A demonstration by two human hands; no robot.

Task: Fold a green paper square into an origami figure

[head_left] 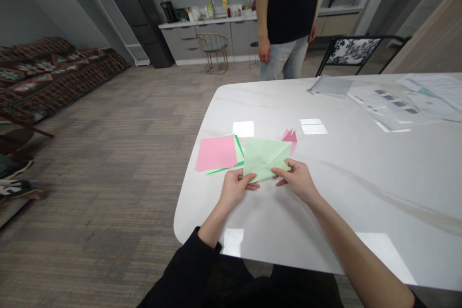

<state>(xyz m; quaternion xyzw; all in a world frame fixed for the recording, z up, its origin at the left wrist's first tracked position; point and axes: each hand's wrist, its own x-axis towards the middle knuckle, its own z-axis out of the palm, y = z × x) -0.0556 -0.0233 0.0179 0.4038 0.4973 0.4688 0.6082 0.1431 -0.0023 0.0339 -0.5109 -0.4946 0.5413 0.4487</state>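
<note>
Folded green paper [265, 158] pinched in both hands [234, 188] [298, 180]

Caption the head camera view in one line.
Left hand and right hand hold creased pale-green paper on a white marble-look table.

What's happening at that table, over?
Left hand, right hand pinching folded pale green paper. Pink sheet atop darker green sheet alongside. Pink folded piece just beyond, not blocking.

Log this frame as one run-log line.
left hand: grips pale green creased paper | right hand: grips same sheet | beside: pink paper sheet, green paper, folded pink paper | surface: white table | nearby: standing person
</note>
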